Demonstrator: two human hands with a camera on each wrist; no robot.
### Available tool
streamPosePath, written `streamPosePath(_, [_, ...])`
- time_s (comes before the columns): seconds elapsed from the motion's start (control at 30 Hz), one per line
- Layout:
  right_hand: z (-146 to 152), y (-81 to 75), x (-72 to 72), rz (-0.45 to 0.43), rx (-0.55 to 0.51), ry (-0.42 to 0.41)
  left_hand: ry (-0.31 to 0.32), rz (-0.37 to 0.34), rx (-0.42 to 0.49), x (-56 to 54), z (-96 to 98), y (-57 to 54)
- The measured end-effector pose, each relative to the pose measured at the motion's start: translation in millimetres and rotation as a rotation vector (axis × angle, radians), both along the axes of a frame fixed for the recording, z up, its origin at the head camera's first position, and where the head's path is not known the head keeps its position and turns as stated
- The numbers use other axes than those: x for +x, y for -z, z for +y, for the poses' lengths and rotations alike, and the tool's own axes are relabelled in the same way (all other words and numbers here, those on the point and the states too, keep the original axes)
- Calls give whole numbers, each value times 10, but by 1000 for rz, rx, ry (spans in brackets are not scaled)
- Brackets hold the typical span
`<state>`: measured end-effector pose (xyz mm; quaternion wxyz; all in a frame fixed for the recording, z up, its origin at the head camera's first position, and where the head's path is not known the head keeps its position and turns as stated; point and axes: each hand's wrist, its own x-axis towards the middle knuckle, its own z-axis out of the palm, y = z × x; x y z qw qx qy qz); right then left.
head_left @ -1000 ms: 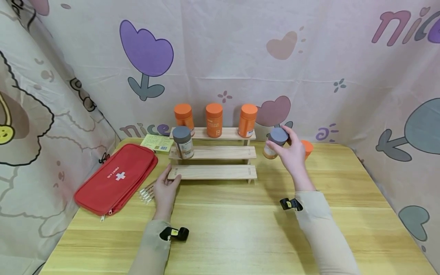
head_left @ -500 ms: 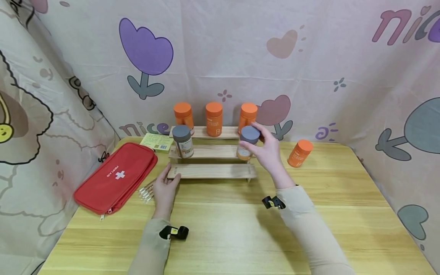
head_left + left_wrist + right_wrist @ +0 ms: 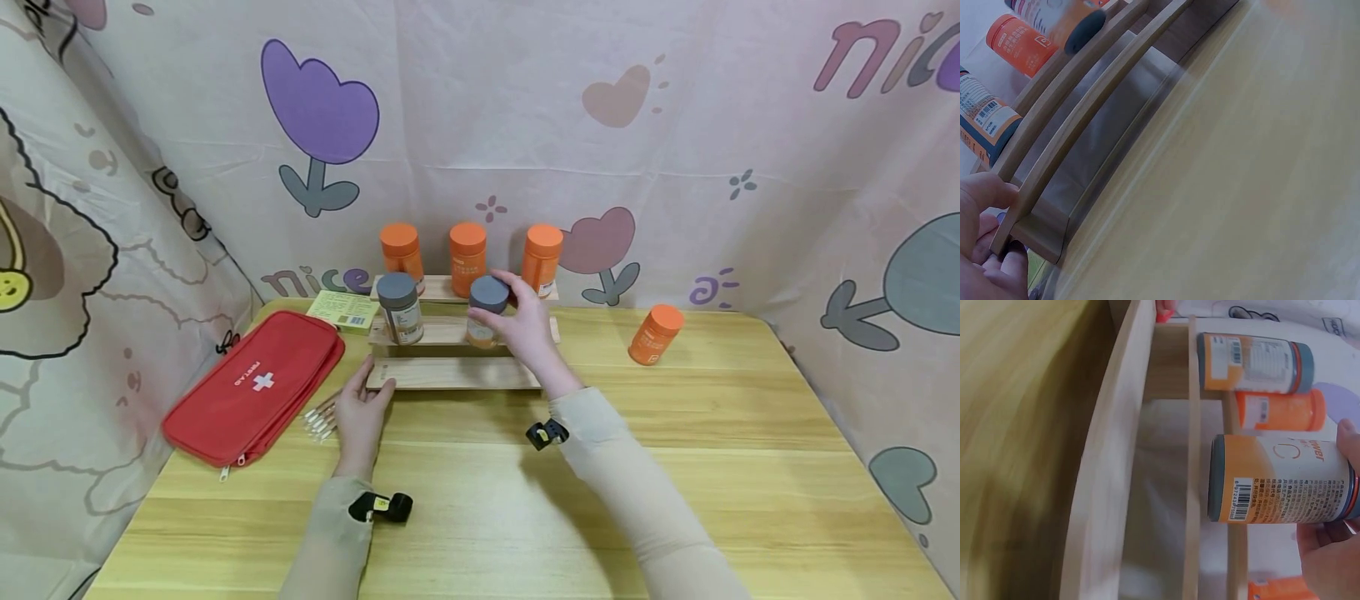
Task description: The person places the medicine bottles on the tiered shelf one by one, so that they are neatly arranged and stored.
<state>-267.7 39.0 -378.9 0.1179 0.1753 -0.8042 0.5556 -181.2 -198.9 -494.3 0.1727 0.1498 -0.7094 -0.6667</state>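
Note:
My right hand [image 3: 531, 333] grips a grey-lidded supplement bottle [image 3: 487, 297] near its lid, upright at the middle of the rack's second tier. In the right wrist view the bottle [image 3: 1282, 480] shows an orange and white label; whether its base touches the board I cannot tell. A matching grey-lidded bottle [image 3: 402, 315] stands at that tier's left end. At the lowest tier's left end, my left hand [image 3: 362, 417] holds the wooden three-tier rack [image 3: 453, 375], thumb on the board. Three orange bottles [image 3: 468, 260] stand along the top tier.
Another orange bottle [image 3: 656, 335] stands on the table [image 3: 480, 517] to the right of the rack. A red first-aid pouch [image 3: 255, 387] lies left, with a green-yellow card [image 3: 343, 311] behind it. Several small white-tipped items [image 3: 321, 419] lie beside my left hand.
My right hand has carried the grey-lidded bottle leftward, from right of the rack to the middle of its second tier. The left hand has stayed on the rack.

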Motion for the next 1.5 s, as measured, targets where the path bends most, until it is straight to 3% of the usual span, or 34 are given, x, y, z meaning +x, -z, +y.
streamPosePath(0.2, [-134, 20, -34, 4, 31, 7, 1, -2, 4, 1, 2, -4])
streamPosePath(0.93, [-291, 69, -110, 77, -7, 8, -6, 22, -10, -20, -2, 19])
streamPosePath(1.5, [-107, 244, -15, 5, -79, -21, -7, 17, 11, -35, -3, 36])
